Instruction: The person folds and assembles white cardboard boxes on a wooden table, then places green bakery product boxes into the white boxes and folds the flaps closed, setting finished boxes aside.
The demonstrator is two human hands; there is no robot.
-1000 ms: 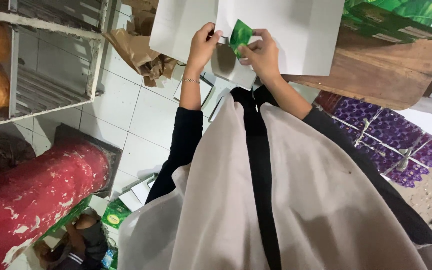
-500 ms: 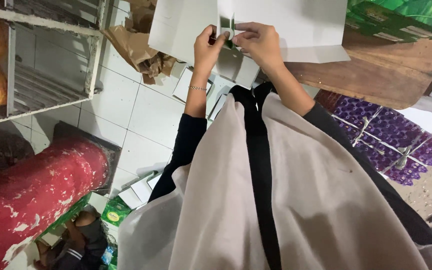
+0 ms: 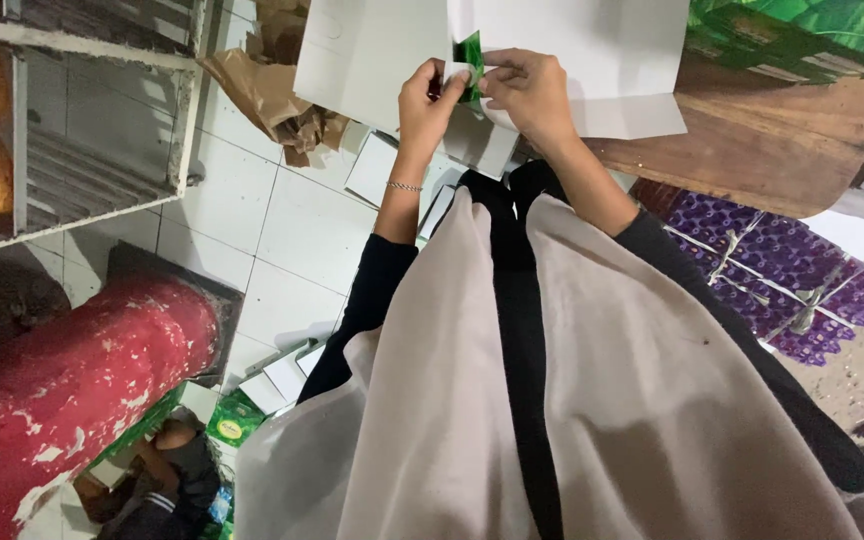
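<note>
Both your hands, left and right, pinch a small green packet between them, against the white cardboard sheet on the bench.

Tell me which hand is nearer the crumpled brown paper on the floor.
Left. The left hand is just right of the brown paper in the picture, pinching the green packet; the right hand is beyond it, farther from the paper.

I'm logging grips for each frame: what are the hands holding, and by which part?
Both the left hand and the right hand pinch a small green packet by its lower edge, in front of white cardboard.
</note>
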